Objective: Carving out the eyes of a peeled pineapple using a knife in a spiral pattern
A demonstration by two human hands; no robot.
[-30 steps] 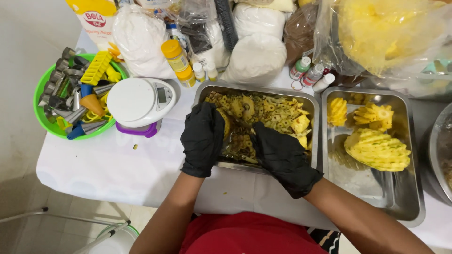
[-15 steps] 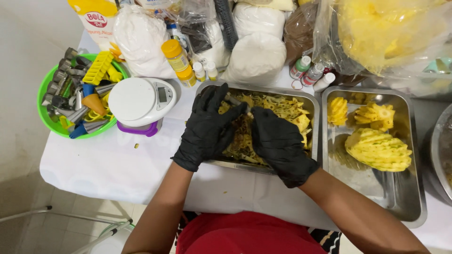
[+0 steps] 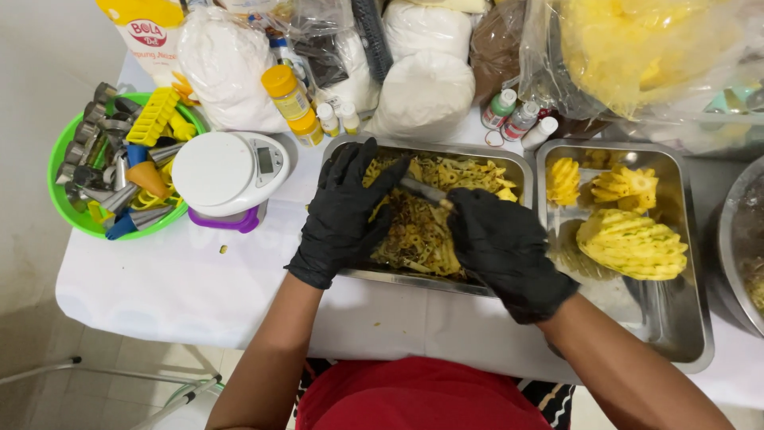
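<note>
- White-clothed worktop (image 3: 199, 295); pale floor beyond its left edge.
- Green bowl (image 3: 60, 203) and white scale (image 3: 223, 171), left of the hands.
- Left hand (image 3: 342, 215), fingers spread, on the tray (image 3: 414, 279) of pineapple peelings (image 3: 422, 231).
- Right hand (image 3: 501, 247) clamped on a knife (image 3: 422, 189) over it.
- Peeled pineapple (image 3: 633, 243), right.

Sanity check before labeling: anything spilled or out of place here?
Mostly tidy. One small yellow-green scrap lies loose on the white tablecloth below the kitchen scale, outside the steel tray of peelings. Nothing else looks spilled.
</note>
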